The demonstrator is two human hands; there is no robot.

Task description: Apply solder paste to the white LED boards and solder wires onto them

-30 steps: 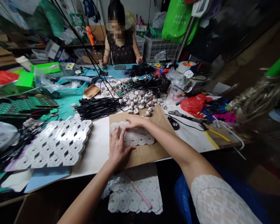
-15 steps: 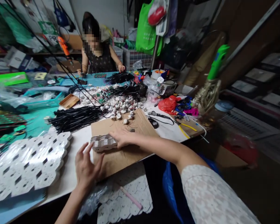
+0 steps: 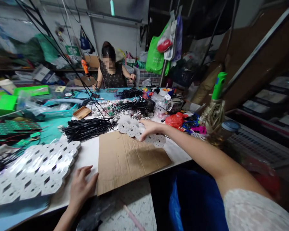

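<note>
My right hand (image 3: 151,128) is closed on a white scalloped board panel (image 3: 127,127) with small holes, held tilted above the far part of a cardboard sheet (image 3: 130,163). Whether it is one panel or a stack I cannot tell. My left hand (image 3: 83,184) rests near the cardboard's left edge, its fingers apart and nothing in them. To the left of that hand lies a larger pile of white board panels (image 3: 38,166) with diamond-shaped gaps.
Beyond the cardboard lie a bundle of black cables (image 3: 88,128) and a heap of small white parts (image 3: 103,109). A red plastic bag (image 3: 175,119) sits to the right. Across the table, a co-worker (image 3: 113,75) is seated. Below the table edge are more patterned sheets (image 3: 137,205).
My right hand has lifted the white panel off the cardboard and moved it away and to the right. My left hand has drawn back from it, nearer to me. The view has shifted.
</note>
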